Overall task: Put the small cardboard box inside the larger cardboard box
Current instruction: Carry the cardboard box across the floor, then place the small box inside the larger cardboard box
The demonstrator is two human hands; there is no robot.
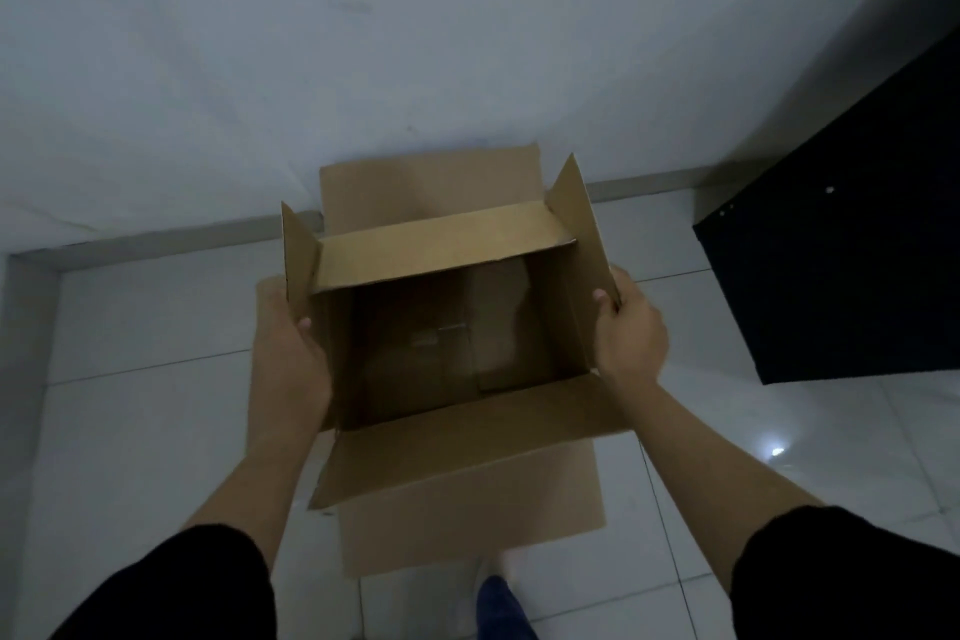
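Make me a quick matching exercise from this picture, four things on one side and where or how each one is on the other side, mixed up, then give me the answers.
Things:
1. left hand
2. right hand
3. near flap of the cardboard box
4. black cabinet

Places or states:
A. stands on the tiled floor at the far right
B. folded outward toward the person
C. grips the box's left side flap, thumb inside
D. grips the box's right side flap, thumb inside

Pairs: 1-C, 2-D, 3-B, 4-A
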